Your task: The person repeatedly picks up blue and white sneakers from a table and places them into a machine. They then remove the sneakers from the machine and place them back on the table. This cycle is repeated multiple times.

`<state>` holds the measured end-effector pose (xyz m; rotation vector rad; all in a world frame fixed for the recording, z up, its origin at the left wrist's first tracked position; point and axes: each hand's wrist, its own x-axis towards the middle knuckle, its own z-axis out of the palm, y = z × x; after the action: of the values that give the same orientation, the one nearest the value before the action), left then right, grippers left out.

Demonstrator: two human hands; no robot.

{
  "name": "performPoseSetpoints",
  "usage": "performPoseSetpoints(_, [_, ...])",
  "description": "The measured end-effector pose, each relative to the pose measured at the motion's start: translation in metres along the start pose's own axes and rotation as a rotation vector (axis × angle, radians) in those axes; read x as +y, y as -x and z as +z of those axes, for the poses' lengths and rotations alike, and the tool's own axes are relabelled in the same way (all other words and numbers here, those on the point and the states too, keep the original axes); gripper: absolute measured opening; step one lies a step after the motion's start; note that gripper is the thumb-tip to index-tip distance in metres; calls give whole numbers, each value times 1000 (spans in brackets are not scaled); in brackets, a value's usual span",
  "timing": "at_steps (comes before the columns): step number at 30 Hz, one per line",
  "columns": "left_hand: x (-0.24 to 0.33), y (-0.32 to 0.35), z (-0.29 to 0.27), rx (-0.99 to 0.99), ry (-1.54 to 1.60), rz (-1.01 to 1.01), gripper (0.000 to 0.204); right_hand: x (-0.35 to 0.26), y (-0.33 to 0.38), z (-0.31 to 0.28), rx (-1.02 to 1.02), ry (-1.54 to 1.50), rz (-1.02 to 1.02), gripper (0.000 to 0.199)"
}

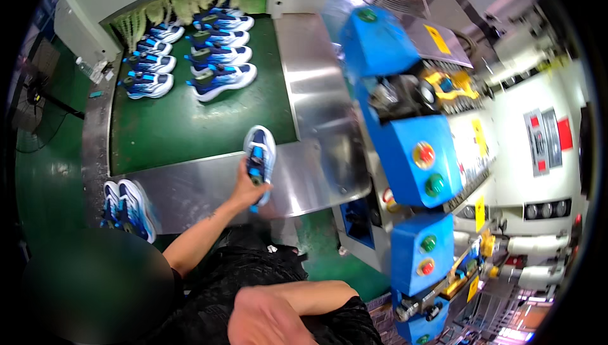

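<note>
My left hand (pixel 246 188) is closed around the heel end of a navy-and-white sneaker (pixel 259 152). Its toe points away from me, over the metal ledge and the near edge of the green belt. Close to my body, my right hand (pixel 266 317) is raised at the lower middle. Blur and its angle hide what the fingers are doing. More blue-and-white sneakers (pixel 223 81) lie in two rows on the belt (pixel 209 133). A pair of the same kind (pixel 130 209) stands together at the ledge's left end.
A metal ledge (pixel 190 190) borders the belt, which runs under a fringed curtain (pixel 183 15) at the far end. To the right stand blue machine housings (pixel 418 161) with red and green buttons. A clear bottle (pixel 84 66) stands at far left. A dark blurred patch covers the lower left.
</note>
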<state>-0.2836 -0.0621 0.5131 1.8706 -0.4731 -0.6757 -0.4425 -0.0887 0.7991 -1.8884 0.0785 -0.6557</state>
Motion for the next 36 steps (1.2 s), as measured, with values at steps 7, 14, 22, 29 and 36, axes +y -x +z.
performPoseSetpoints(7, [-49, -95, -229, 223, -365, -115, 55, 114, -165, 83, 99, 379, 156, 47])
performPoseSetpoints(14, [-146, -190, -362, 613, -808, 124, 49, 303, -374, 123, -883, 893, -19, 86])
performPoseSetpoints(22, [-158, -184, -383, 649, -760, 107, 48, 333, -381, 161, -787, 846, 89, 70])
performPoseSetpoints(29, [41, -154, -328, -586, 940, -637, 77, 130, -300, 94, -555, 327, 27, 56])
performPoseSetpoints(36, [197, -54, -284, -689, 973, -10, 87, 58, -161, 40, 297, -416, 317, 88])
